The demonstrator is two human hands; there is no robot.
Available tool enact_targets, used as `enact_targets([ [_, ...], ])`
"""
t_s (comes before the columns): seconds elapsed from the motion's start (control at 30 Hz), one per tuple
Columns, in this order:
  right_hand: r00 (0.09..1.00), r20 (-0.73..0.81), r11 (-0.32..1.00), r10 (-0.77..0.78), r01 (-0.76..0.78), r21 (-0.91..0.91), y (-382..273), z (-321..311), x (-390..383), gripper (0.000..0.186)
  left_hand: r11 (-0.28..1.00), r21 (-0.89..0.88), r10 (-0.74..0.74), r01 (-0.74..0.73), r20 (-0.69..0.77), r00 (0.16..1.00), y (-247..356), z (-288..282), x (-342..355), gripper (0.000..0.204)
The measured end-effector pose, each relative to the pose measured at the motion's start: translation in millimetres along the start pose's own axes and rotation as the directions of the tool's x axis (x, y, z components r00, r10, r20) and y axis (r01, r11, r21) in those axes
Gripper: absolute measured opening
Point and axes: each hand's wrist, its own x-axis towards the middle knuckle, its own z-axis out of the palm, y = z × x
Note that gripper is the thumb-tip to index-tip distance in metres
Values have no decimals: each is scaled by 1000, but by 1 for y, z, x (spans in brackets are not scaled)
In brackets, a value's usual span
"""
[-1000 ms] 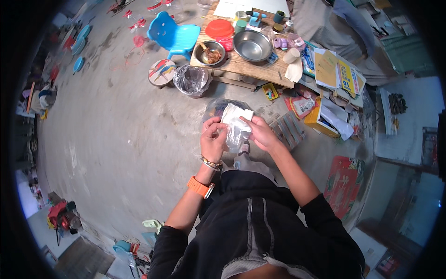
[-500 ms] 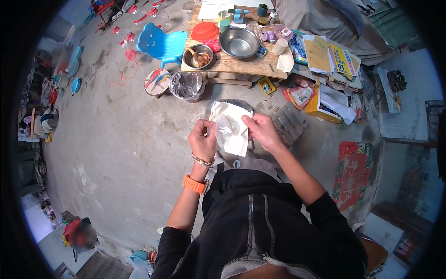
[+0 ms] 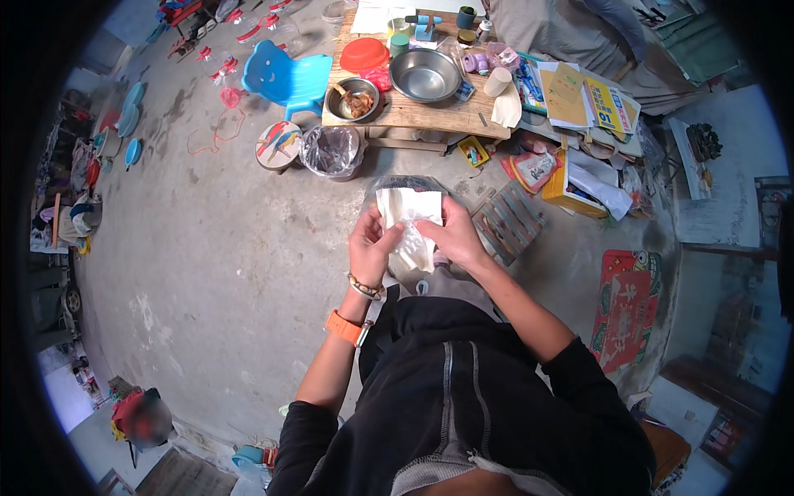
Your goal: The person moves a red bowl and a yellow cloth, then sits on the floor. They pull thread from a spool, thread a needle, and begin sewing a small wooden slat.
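Fingers [image 3: 390, 237] either side — white sheet [image 3: 413, 208] between

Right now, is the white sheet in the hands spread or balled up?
White sheet: spread, though creased. Its broad face shows between the left hand and right hand. Any fold underneath: cannot tell.

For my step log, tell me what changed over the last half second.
The left hand has come rightward, its thumb now lying on the white sheet; the right hand has moved its thumb left across it. The blue chair and large metal bowl stayed put.
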Motion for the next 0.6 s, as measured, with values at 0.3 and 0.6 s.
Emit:
enact_targets([
  [0.3,999,24,997,24,-26,75,-8,1,9,20,858,-432,-180,279,255,950,-6,-13,6,21],
  [0.6,951,175,946,257,-284,156,-15,1,14,21,933,-94,-308,347,290,906,2,-6,23,27],
])
